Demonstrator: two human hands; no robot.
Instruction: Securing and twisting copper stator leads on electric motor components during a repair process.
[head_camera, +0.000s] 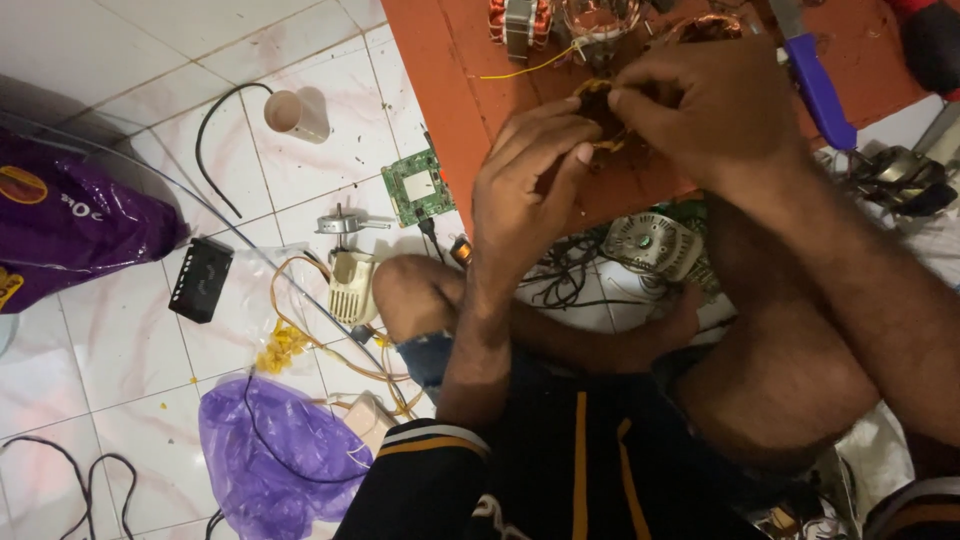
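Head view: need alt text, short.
Seen from above, a seated person's left hand and right hand together pinch a small copper-wound coil over an orange board. On the white tile floor lie a green circuit board, purple bags and loose wires.

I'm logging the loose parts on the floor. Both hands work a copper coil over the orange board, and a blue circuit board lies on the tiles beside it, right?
Not quite: the head view shows the circuit board is green, not blue. Both the left hand and right hand do work the copper coil over the orange board.
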